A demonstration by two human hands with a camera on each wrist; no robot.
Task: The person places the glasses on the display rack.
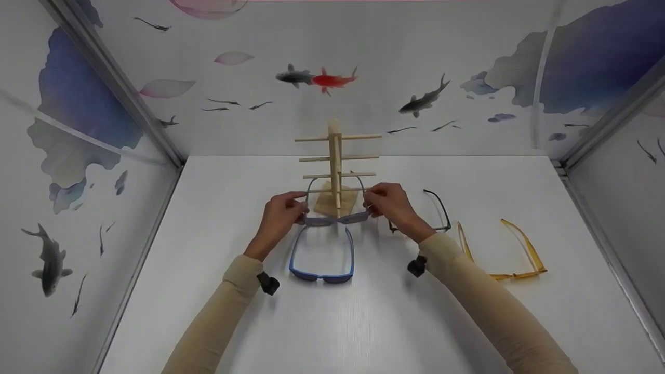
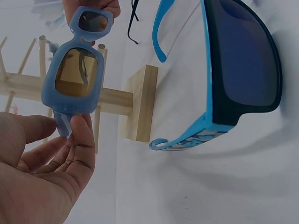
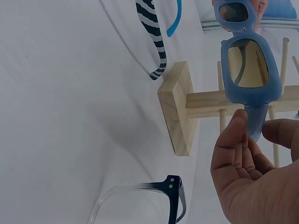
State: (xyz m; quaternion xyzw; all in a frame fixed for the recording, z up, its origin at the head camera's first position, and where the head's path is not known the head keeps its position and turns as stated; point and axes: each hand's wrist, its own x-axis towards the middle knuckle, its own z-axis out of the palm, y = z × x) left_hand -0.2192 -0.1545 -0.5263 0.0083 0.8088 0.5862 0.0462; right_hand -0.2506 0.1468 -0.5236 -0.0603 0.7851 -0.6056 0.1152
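Note:
Both hands hold the grey-blue sunglasses (image 1: pixel 319 222) (image 2: pixel 96 88) (image 3: pixel 261 86) in front of the wooden rack (image 1: pixel 335 161) (image 2: pixel 143 102) (image 3: pixel 180 109), lenses toward the person. My left hand (image 1: pixel 280 215) (image 2: pixel 56 163) pinches one temple near its hinge. My right hand (image 1: pixel 392 205) (image 3: pixel 254 168) pinches the other temple between thumb and fingers. The temples reach back on either side of the rack's post, near its lower pegs; whether they touch a peg I cannot tell.
Blue sunglasses (image 1: pixel 321 278) (image 2: pixel 210 126) lie on the white table (image 1: pixel 332 332) in front of the rack. Dark-framed glasses (image 1: pixel 444 210) (image 3: pixel 173 186) lie beyond the right forearm, and yellow glasses (image 1: pixel 532 254) farther right. Printed panels enclose the table's back and sides.

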